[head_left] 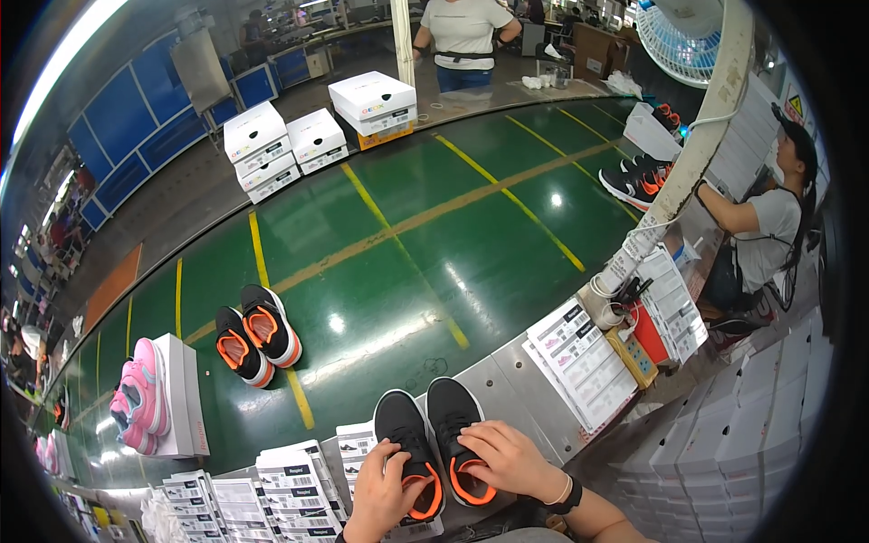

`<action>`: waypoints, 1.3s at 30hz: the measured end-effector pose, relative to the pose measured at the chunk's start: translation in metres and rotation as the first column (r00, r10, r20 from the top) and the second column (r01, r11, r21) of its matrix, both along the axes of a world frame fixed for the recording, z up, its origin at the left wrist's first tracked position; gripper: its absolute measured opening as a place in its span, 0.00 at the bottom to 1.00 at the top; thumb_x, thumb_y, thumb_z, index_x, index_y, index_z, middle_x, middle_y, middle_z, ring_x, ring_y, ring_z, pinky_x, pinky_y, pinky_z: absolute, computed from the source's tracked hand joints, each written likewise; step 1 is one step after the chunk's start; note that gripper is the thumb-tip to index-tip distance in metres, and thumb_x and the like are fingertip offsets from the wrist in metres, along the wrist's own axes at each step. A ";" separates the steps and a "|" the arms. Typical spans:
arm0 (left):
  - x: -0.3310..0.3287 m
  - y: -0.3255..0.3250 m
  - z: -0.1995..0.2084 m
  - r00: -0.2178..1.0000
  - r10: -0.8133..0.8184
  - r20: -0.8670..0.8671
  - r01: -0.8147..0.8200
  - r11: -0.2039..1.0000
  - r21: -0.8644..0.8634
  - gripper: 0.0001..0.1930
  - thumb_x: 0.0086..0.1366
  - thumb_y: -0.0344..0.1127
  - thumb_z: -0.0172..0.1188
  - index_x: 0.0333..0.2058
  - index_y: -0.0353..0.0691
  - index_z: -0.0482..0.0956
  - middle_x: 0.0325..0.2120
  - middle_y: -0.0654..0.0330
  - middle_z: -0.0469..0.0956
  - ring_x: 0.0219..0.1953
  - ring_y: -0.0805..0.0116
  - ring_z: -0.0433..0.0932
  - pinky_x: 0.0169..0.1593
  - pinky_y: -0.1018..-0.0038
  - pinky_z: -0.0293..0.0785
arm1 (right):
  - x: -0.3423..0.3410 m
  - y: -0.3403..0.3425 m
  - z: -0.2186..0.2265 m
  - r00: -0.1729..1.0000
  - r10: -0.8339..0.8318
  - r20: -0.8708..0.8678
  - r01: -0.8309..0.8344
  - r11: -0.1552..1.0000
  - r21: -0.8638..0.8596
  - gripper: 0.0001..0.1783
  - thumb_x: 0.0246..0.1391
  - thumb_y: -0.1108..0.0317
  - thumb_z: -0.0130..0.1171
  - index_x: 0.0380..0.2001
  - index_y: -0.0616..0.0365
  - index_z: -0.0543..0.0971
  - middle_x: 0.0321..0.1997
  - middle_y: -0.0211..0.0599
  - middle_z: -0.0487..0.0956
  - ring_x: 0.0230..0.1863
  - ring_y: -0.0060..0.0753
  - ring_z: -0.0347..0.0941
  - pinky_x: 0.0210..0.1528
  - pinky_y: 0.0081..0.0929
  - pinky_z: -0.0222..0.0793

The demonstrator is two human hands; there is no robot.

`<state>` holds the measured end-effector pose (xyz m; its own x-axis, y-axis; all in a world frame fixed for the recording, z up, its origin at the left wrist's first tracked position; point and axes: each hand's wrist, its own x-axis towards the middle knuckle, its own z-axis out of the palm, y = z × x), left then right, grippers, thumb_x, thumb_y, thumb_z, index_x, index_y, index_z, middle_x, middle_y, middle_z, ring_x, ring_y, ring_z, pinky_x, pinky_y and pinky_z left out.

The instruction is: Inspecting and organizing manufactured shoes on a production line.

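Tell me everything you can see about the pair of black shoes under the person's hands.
The pair of black shoes is a set of sneakers with dark, fabric-looking uppers and bright orange lining around the heel openings. They sit side by side, toes pointing away, on the grey metal ledge at the near edge of the green conveyor belt. The left hand grips the left shoe's heel; the right hand rests on the right shoe's opening. Label sheets lie beside them.
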<state>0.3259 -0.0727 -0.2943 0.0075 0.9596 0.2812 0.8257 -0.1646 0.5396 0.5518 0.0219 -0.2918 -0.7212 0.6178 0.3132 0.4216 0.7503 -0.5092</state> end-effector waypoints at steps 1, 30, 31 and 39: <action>0.000 0.000 0.000 1.000 0.002 0.004 -0.002 1.000 -0.004 0.28 0.43 0.36 0.78 0.42 0.34 0.74 0.46 0.46 0.73 0.49 0.45 0.76 0.48 0.60 0.76 | 0.000 0.000 -0.001 1.000 -0.003 0.000 0.003 1.000 -0.002 0.27 0.44 0.64 0.69 0.49 0.59 0.77 0.51 0.37 0.76 0.53 0.41 0.73 0.53 0.33 0.72; 0.009 0.003 0.007 0.998 -0.012 -0.067 0.012 1.000 0.001 0.28 0.44 0.35 0.77 0.43 0.32 0.75 0.44 0.46 0.74 0.48 0.44 0.77 0.48 0.59 0.77 | 0.002 -0.005 -0.011 0.997 -0.036 -0.064 0.034 0.999 -0.030 0.28 0.43 0.65 0.70 0.49 0.59 0.77 0.53 0.39 0.77 0.54 0.43 0.73 0.57 0.36 0.72; 0.009 0.003 0.007 0.998 -0.009 -0.066 0.009 1.000 0.001 0.28 0.44 0.35 0.77 0.43 0.32 0.75 0.44 0.46 0.74 0.48 0.43 0.77 0.48 0.59 0.77 | 0.002 -0.006 -0.010 0.997 -0.041 -0.065 0.039 0.999 -0.030 0.28 0.43 0.65 0.70 0.49 0.59 0.77 0.53 0.39 0.77 0.54 0.43 0.73 0.57 0.36 0.72; 0.009 0.003 0.007 0.997 -0.009 -0.075 0.010 1.000 0.013 0.28 0.43 0.34 0.77 0.43 0.32 0.75 0.45 0.45 0.73 0.48 0.43 0.77 0.47 0.59 0.77 | 0.002 -0.005 -0.009 0.997 -0.034 -0.066 0.033 0.999 -0.028 0.28 0.44 0.64 0.70 0.50 0.59 0.76 0.53 0.39 0.76 0.55 0.40 0.71 0.56 0.36 0.71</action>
